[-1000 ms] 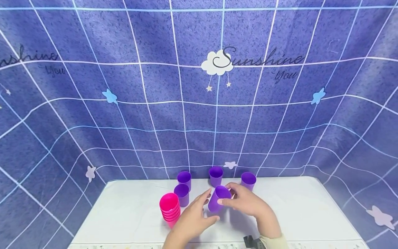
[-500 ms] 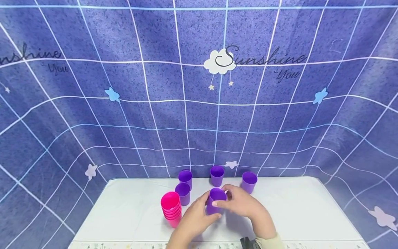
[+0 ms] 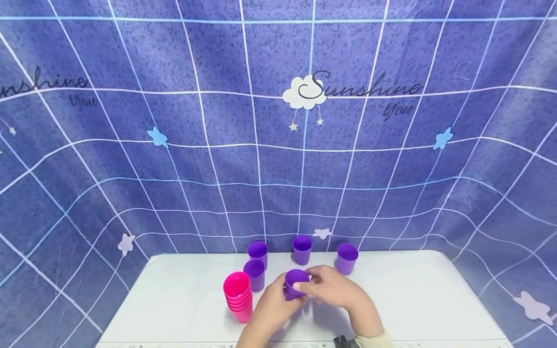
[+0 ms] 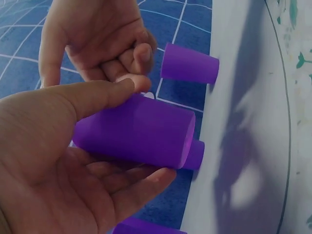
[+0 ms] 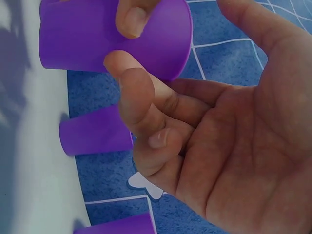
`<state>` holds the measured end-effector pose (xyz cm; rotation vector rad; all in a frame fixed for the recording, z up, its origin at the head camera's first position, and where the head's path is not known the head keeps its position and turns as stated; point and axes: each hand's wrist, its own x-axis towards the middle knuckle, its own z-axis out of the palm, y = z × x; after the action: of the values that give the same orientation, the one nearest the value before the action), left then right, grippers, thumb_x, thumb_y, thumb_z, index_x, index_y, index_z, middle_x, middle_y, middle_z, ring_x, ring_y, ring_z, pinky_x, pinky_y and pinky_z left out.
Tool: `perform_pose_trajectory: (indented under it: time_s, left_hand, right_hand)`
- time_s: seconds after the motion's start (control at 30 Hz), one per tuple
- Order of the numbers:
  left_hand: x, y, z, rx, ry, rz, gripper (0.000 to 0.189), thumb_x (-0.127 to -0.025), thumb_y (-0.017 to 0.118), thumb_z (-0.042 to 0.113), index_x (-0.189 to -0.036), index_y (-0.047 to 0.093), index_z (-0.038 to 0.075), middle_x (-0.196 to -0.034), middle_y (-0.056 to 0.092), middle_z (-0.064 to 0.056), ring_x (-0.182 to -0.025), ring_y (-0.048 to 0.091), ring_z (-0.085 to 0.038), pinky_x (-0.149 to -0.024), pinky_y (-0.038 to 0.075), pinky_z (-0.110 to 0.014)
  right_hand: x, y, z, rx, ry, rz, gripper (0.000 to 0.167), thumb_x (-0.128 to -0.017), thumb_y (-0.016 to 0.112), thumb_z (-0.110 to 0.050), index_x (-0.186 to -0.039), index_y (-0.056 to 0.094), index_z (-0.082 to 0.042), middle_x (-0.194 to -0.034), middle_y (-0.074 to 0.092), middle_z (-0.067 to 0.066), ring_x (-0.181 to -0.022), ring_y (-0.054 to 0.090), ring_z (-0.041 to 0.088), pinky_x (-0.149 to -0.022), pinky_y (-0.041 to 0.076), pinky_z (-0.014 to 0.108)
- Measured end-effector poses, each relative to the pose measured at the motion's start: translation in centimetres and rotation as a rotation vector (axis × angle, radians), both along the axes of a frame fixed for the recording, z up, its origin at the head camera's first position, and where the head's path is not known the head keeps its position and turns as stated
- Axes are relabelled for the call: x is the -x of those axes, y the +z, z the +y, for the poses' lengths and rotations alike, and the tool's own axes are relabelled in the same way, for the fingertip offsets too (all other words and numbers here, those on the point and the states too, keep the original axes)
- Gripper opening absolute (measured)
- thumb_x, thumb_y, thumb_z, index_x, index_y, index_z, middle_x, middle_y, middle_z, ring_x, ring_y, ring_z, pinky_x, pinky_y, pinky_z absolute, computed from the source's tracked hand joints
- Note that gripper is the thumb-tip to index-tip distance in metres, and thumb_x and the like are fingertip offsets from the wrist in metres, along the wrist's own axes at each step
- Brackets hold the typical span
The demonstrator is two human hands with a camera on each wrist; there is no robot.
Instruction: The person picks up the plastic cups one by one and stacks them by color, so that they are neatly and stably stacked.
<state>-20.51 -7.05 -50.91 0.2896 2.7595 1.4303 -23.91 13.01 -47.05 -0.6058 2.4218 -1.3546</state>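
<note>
At the near edge of the white table (image 3: 417, 295): one pale sleeve (image 3: 375, 340) on the right arm, and beside it a dark item (image 3: 342, 342), too cropped to identify. Next, left hand (image 3: 271, 304): thumb and fingers curve about the sides of one purple cup (image 4: 141, 134) and grip it. Right hand (image 3: 332, 288), opposite: fingers bent, thumb at the cup's rim; whether it shares the grip cannot be told. Held cup: mouth up, between the hands, its base appearing raised off the table. To the left, one stack of pink cups (image 3: 239, 297), several nested, mouth up. Just beyond, a first standing cup (image 3: 255, 278), purple; close behind, a second (image 3: 258, 256), contact unclear. Farther right, a fourth (image 3: 346, 261); between, well apart, a third (image 3: 302, 251). Farthest: blue backdrop (image 3: 278, 164), pale grid, white cloud (image 3: 300, 94), lettering "Sunshine You".
</note>
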Motion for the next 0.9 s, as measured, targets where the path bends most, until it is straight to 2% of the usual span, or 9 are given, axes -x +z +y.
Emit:
perform_pose_trajectory:
  time_s: [0.17, 0.27, 0.43, 0.53, 0.63, 0.77, 0.9]
  left_hand:
    - [0.1, -0.3, -0.3, -0.021, 0.007, -0.013, 0.066, -0.083, 0.085, 0.032, -0.139, 0.062, 0.007, -0.13, 0.074, -0.017, -0.122, 0.071, -0.039, -0.106, 0.053, -0.063]
    - [0.3, -0.4, -0.6, -0.014, 0.011, -0.025, 0.067, -0.082, 0.086, 0.031, -0.138, 0.062, 0.004, -0.127, 0.075, -0.017, -0.119, 0.072, -0.038, -0.104, 0.054, -0.063]
    - [0.6, -0.6, -1.1, 0.02, 0.025, -0.035, 0.069, -0.081, 0.086, 0.03, -0.138, 0.06, 0.002, -0.124, 0.075, -0.016, -0.116, 0.072, -0.036, -0.102, 0.055, -0.06]
    - [0.8, -0.7, -1.4, 0.022, 0.024, -0.045, 0.071, -0.081, 0.086, 0.03, -0.139, 0.059, 0.001, -0.123, 0.075, -0.015, -0.117, 0.072, -0.036, -0.102, 0.056, -0.06]
    - [0.9, -0.7, -1.6, 0.007, 0.009, -0.05, 0.072, -0.081, 0.086, 0.029, -0.14, 0.058, 0.0, -0.122, 0.075, -0.015, -0.117, 0.072, -0.036, -0.102, 0.055, -0.06]
    - [0.7, -0.5, -1.9, -0.011, -0.014, -0.054, 0.071, -0.082, 0.086, 0.027, -0.141, 0.057, -0.001, -0.122, 0.075, -0.015, -0.118, 0.071, -0.037, -0.103, 0.055, -0.06]
    - [0.6, -0.4, -2.1, -0.027, -0.04, -0.062, 0.068, -0.084, 0.086, 0.027, -0.14, 0.057, 0.001, -0.124, 0.074, -0.014, -0.119, 0.071, -0.038, -0.104, 0.054, -0.061]
  right_hand:
    - [-0.1, 0.0, 0.1, -0.005, 0.026, 0.014, 0.058, -0.097, 0.07, -0.045, -0.134, 0.067, 0.0, -0.081, 0.073, 0.011, -0.062, 0.065, 0.018, -0.058, 0.052, 0.03]
    - [0.1, -0.1, 0.3, -0.015, -0.029, 0.079, 0.062, -0.096, 0.072, -0.044, -0.137, 0.064, 0.002, -0.084, 0.071, 0.007, -0.067, 0.063, 0.013, -0.06, 0.051, 0.027]
    - [0.8, -0.2, 0.7, -0.007, -0.259, 0.215, 0.056, -0.093, 0.076, -0.036, -0.136, 0.065, -0.002, -0.102, 0.071, 0.005, -0.089, 0.063, 0.013, -0.074, 0.052, 0.025]
    - [1.4, -0.4, 1.3, 0.01, -0.416, 0.29, 0.048, -0.091, 0.079, -0.03, -0.131, 0.068, -0.005, -0.112, 0.073, 0.01, -0.099, 0.064, 0.019, -0.085, 0.055, 0.033]
    - [1.9, -0.6, 2.4, 0.022, -0.544, 0.351, 0.048, -0.09, 0.082, -0.028, -0.13, 0.068, -0.005, -0.122, 0.072, 0.015, -0.112, 0.065, 0.028, -0.1, 0.055, 0.046]
    - [2.6, -1.2, 4.4, 0.035, -0.652, 0.352, 0.06, -0.089, 0.082, -0.027, -0.14, 0.061, -0.002, -0.139, 0.063, 0.022, -0.134, 0.053, 0.04, -0.117, 0.042, 0.06]
    - [3.0, -2.0, 6.0, 0.027, -0.705, 0.297, 0.077, -0.089, 0.082, -0.025, -0.152, 0.046, 0.0, -0.148, 0.05, 0.028, -0.141, 0.04, 0.045, -0.12, 0.034, 0.064]
